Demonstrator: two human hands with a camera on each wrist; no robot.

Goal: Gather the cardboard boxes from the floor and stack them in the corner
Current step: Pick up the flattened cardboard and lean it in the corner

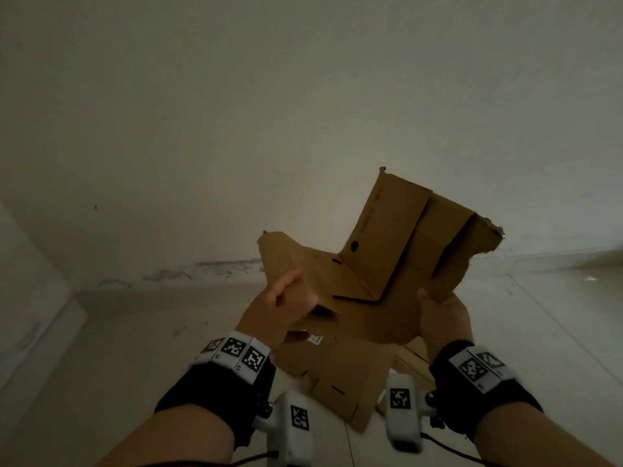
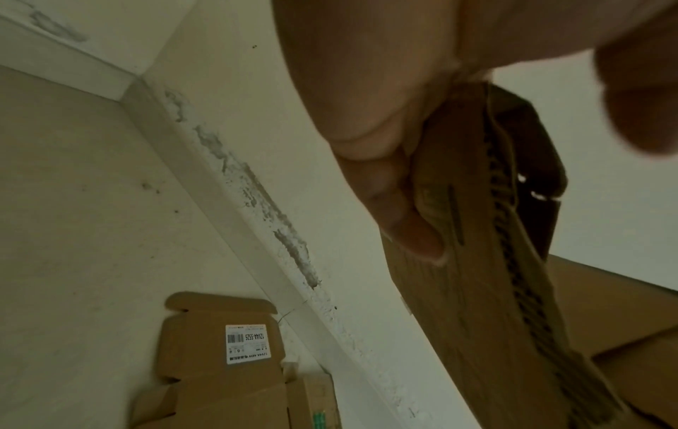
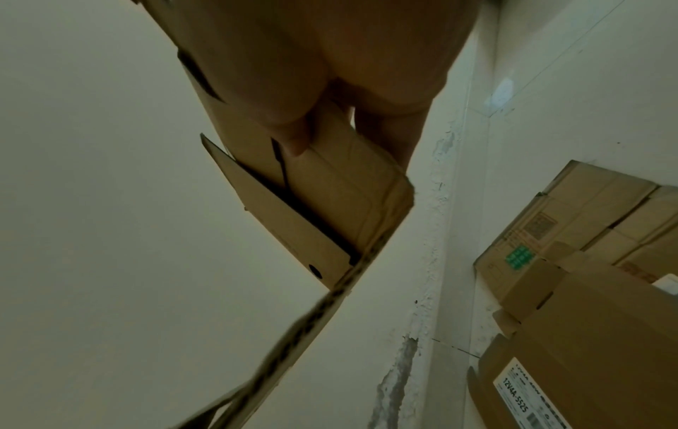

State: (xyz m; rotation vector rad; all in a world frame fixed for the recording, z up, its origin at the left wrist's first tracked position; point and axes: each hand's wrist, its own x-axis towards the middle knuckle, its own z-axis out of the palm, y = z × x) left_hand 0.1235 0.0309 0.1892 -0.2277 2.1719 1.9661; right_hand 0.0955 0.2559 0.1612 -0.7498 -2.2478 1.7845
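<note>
Both hands (image 1: 279, 311) (image 1: 441, 318) grip flattened cardboard (image 1: 387, 264) above box labelled "12V4A-5525" (image 2: 220, 362).

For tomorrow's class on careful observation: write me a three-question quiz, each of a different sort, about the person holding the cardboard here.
1. True or false: only the left hand holds the flattened box.
2. The white label sits on: A) the held box, B) a box on the floor, C) the wall.
3. Fill in: the right hand grips the held box at its ___ edge in the head view.

Key: 1 false, both hold it; 2 B; 3 lower right.
</note>
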